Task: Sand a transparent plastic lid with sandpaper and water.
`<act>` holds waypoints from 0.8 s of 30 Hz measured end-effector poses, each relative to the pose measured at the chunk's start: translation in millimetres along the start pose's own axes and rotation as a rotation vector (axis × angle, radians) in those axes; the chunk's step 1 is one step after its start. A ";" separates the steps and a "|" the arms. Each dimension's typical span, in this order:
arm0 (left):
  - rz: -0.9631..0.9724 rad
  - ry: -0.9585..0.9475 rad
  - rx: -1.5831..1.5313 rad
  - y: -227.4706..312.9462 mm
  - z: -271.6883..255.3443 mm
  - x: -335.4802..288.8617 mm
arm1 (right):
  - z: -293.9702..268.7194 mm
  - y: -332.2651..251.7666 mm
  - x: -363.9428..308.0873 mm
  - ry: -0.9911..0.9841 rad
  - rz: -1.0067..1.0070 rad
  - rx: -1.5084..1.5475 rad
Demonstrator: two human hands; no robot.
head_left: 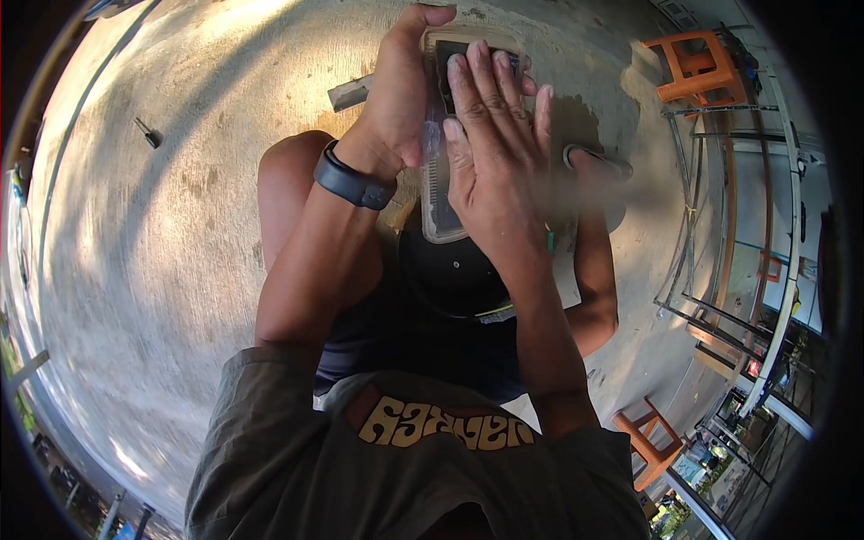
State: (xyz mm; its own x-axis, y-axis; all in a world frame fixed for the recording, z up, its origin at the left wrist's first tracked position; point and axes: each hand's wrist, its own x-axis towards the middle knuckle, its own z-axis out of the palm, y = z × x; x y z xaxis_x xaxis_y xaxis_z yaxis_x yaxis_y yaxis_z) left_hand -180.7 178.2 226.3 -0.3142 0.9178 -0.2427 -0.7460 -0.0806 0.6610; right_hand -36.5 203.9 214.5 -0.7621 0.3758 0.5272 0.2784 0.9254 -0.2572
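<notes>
A long clear plastic box (445, 236) lies in front of my lap, with something dark (443, 74) and flat at its far end. My left hand (402, 94), a black watch at its wrist, is at the box's left side with the thumb pointing up and away. Its other fingers pass underneath, and what look like their tips show beyond the right side. Flat over the dark thing lies my right hand (495, 130), fingers stretched and slightly apart. It covers most of the box's middle, so the dark thing's kind is hidden.
A grey flat strip (349, 93) lies left of the box. Nearer my lap is a black rounded thing (454, 274). A small metal piece (148, 133) stands far left on the concrete floor (171, 252). Orange stools (702, 67) and a metal frame (691, 180) are at the right.
</notes>
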 end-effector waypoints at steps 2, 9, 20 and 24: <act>-0.122 -0.250 -0.188 11.2 -18.0 5.1 | 4.9 -19.7 -32.4 -0.100 0.067 0.056; 0.127 -0.365 -0.015 2.4 -7.6 5.9 | 1.5 -1.8 -8.2 -0.006 0.005 -0.028; -0.097 -0.387 -0.237 0.0 -14.4 9.6 | 4.8 -6.2 -36.9 0.071 0.031 0.049; -0.067 -0.299 -0.098 -11.2 0.8 9.3 | 1.9 9.4 -29.0 -0.039 0.076 -0.026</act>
State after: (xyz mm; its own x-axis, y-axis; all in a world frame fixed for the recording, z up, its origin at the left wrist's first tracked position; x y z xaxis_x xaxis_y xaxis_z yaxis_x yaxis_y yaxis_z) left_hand -174.8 188.0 217.2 -0.0866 0.9948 -0.0541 -0.8166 -0.0398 0.5758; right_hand -12.9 201.6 195.3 -0.7606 0.4429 0.4748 0.3506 0.8956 -0.2737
